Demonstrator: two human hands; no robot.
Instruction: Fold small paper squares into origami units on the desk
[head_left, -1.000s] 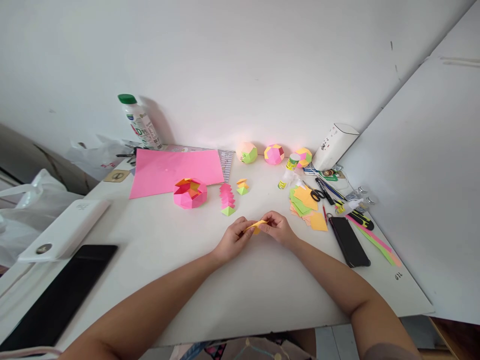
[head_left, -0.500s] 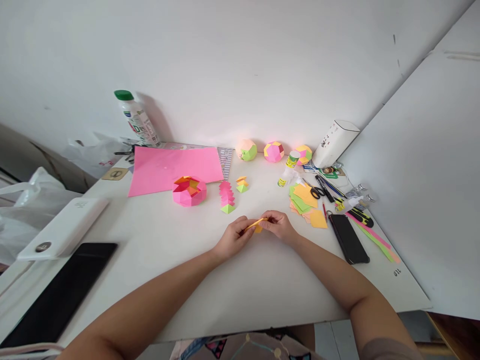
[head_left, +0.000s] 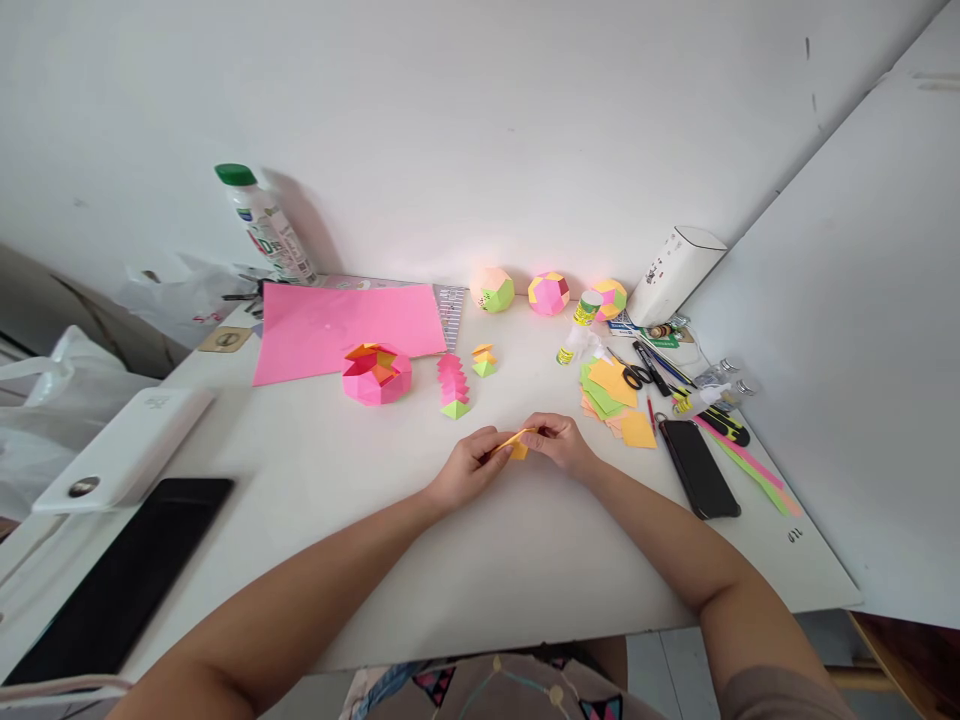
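Note:
Between my two hands is a small folded piece of orange paper (head_left: 519,450), held just above the white table. My left hand (head_left: 472,464) pinches its left end, and my right hand (head_left: 556,444) pinches its right end; the fingers cover much of it. Beyond my hands stand a row of folded pink pieces with a green one in front (head_left: 454,385) and a small orange and green folded stack (head_left: 484,360). An open pink paper ball (head_left: 376,375) sits farther left. To the right lie loose green and orange paper squares (head_left: 606,390).
Finished paper balls (head_left: 549,294) line the wall beside a glue bottle (head_left: 581,325). Scissors (head_left: 637,375), pens and a black phone (head_left: 697,468) lie at right. Pink sheets (head_left: 349,325), a white bottle (head_left: 266,225), a power bank (head_left: 124,450) and a black tablet (head_left: 124,575) are at left.
The view has shifted slightly. Both hands keep their pinch on the orange paper, with only small finger movement; the things on the table stay where they were.

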